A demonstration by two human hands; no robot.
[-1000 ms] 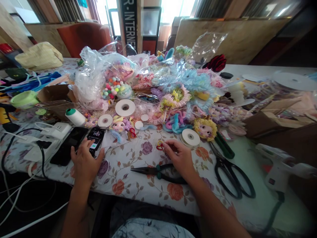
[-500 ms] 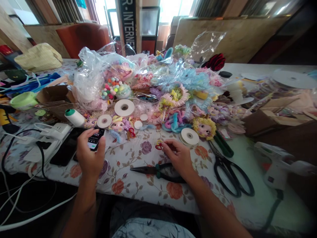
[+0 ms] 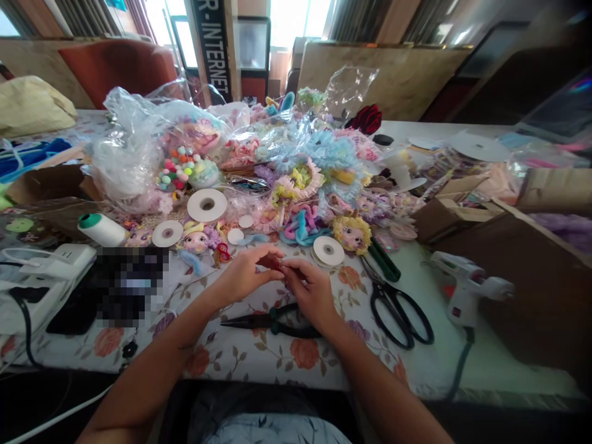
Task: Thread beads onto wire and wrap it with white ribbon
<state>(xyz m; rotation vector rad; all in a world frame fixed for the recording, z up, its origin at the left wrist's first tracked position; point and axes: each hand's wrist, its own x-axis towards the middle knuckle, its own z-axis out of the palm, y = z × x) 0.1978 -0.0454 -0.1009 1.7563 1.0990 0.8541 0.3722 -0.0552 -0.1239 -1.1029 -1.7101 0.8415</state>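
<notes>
My left hand and my right hand meet over the flowered tablecloth, fingertips together. A tiny red looped piece is pinched between them, mostly covered by the fingers. My left thumb and forefinger curve around it from one side, my right ones close on it from the other. A similar red looped piece lies to the left, beside a doll-face charm. Just below my hands rest black-and-green needle-nose pliers, partly under my right hand.
Large scissors and a white glue gun lie to the right, near a cardboard box. Ribbon spools, a thread cone and bagged trimmings crowd the back. A white power strip sits left.
My left hand has left the phone and come right to meet my right hand. The red piece in my right fingers is now between both hands. The view has turned right.
</notes>
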